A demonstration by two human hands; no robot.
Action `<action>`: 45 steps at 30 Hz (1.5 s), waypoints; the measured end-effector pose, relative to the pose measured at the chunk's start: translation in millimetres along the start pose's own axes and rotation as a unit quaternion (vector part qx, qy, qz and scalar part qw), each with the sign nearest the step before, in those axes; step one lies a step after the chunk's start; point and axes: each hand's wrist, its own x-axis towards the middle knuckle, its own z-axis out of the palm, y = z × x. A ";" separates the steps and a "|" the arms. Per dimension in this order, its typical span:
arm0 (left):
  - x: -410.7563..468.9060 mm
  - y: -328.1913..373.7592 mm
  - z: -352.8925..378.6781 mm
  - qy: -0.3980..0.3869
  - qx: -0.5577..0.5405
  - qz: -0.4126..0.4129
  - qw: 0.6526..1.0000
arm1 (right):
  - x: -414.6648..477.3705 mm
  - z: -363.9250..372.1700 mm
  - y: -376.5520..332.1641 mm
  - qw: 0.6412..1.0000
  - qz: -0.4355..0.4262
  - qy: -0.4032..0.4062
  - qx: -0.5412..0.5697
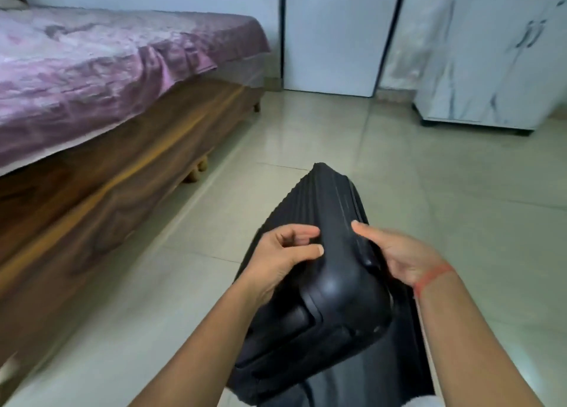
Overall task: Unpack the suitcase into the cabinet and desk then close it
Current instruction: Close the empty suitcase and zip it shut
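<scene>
Bed (92, 69): fills the left side, with a rumpled purple spread over a dark wooden frame (107, 167) that stands on short legs on the floor.
Floor (460, 207): pale glossy tiles running from the bed to the far wall.
Left hand (285, 253): at the suitcase's left side, fingers curled, thumb and forefinger pinching at the ribbed shell.
Suitcase (331, 210): black and ribbed, low in the middle between both hands, its length pointing away from the person; well apart from the cabinet. Whether its far end touches the floor cannot be told.
Door (334, 32): plain white, shut, in the far wall beyond the suitcase.
Right hand (399, 253): holds the suitcase's right side, forefinger lying along the top, other fingers wrapped over the edge; a red thread (432, 276) circles the wrist.
Cabinet (491, 69): white, marble-patterned, far right, doors shut.
</scene>
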 end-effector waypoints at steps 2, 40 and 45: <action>4.2 -15.2 23.0 -0.053 0.026 -0.014 0.998 | -5.0 -19.5 22.1 0.995 0.041 0.082 -0.034; 19.7 -134.6 -2.2 0.034 0.127 -0.252 0.959 | -57.3 20.1 151.4 0.809 0.052 0.144 -0.568; 20.6 -162.8 -23.4 -0.014 0.196 -0.289 0.937 | -61.7 67.9 179.0 0.685 0.002 0.061 -0.726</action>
